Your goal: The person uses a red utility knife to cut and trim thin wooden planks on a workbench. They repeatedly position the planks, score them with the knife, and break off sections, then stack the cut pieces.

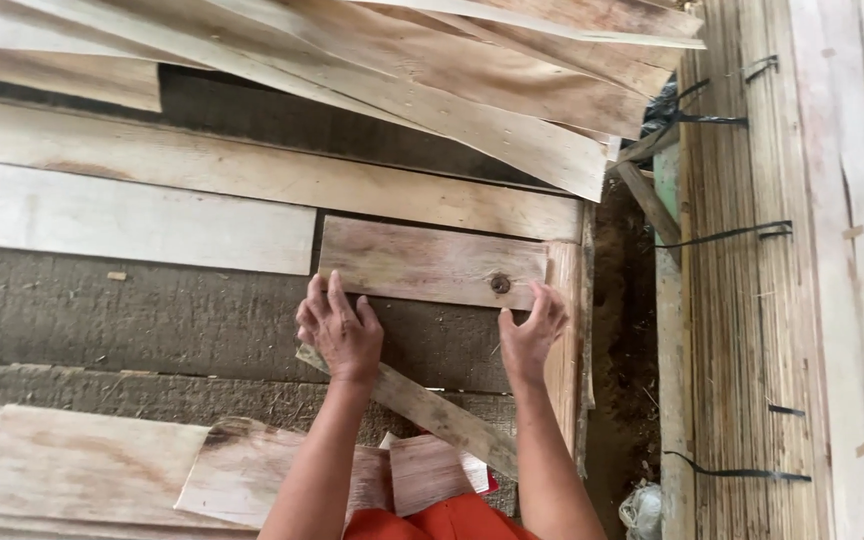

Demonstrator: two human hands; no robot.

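Note:
A short pinkish veneer piece (422, 260) with a dark knot near its right end lies flat on the grey work surface (132, 320). My left hand (340, 330) rests with spread fingers at its lower left edge. My right hand (532, 330) touches its lower right corner, fingers apart. A narrow wood strip (432, 410) runs diagonally under my left wrist. Neither hand grips anything.
Long pale veneer sheets (252, 175) lie behind the short piece, and a loose pile (472, 70) overhangs the far side. A tall strapped bundle of veneer (752, 300) stands on the right, past a dirt gap (622, 330). More sheets (92, 465) lie near me.

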